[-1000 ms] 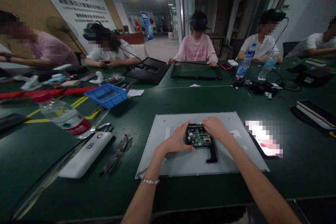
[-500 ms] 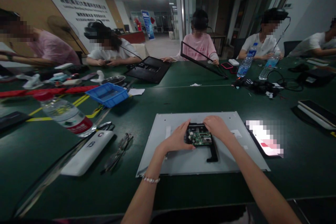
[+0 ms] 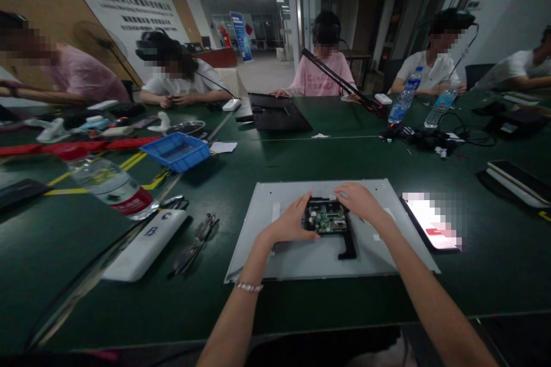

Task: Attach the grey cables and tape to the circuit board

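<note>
A green circuit board [image 3: 326,221] sits in a black plastic housing with an arm that reaches down at its lower right. This housing rests on a pale flat metal panel [image 3: 297,266] on the table. My left hand [image 3: 290,221] is closed round the housing's left side, thumb along the lower edge and fingers at the upper left corner. At the upper right corner, my right hand [image 3: 359,203] has its fingers bent over the housing's edge; its fingertips are partly hidden.
Left of the panel lie eyeglasses [image 3: 196,246], a white power bank [image 3: 146,246], a tilted water bottle [image 3: 112,186] and a blue tray [image 3: 176,152]. A lit phone [image 3: 433,223] lies to the right. Across the green table, a co-worker in pink [image 3: 325,74] handles a black panel [image 3: 279,112] and frame.
My hands keep nearly the same grip on the housing. Across the table, the co-worker's black panel has shifted right, and the thin black frame has turned nearly edge-on.
</note>
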A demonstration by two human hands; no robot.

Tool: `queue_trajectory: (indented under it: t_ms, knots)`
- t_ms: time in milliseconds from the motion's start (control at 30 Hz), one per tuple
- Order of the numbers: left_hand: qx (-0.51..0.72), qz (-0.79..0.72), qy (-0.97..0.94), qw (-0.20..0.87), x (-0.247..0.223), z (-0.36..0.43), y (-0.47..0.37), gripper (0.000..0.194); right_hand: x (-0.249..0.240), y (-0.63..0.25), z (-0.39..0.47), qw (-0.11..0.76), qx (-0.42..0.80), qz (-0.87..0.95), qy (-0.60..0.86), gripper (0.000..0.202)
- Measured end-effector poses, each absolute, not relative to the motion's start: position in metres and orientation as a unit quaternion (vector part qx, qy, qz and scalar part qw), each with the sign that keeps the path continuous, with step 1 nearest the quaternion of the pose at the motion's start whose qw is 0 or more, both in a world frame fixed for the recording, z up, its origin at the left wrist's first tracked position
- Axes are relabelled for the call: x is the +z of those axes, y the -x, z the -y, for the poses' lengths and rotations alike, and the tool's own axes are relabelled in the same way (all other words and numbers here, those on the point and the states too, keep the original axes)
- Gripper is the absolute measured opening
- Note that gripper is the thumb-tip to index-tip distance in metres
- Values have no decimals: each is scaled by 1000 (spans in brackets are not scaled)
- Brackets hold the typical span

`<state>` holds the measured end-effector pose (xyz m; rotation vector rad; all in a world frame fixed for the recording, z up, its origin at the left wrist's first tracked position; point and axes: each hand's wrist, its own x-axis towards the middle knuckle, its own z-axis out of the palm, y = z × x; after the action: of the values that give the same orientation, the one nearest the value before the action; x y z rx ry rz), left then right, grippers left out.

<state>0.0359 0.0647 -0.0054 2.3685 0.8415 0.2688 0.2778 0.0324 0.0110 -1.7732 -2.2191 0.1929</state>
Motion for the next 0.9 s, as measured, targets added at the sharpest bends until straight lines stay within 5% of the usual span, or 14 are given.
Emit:
queue_trajectory:
  t_ms: [300, 900]
  knots:
    - [110, -307, -896, 300, -8, -65, -33, 114, -11, -317, 32, 210, 58, 711, 669, 32]
    - [100, -304, -901, 292, -13, -66, -35, 114, -35, -311, 62, 163, -22, 708, 686, 28]
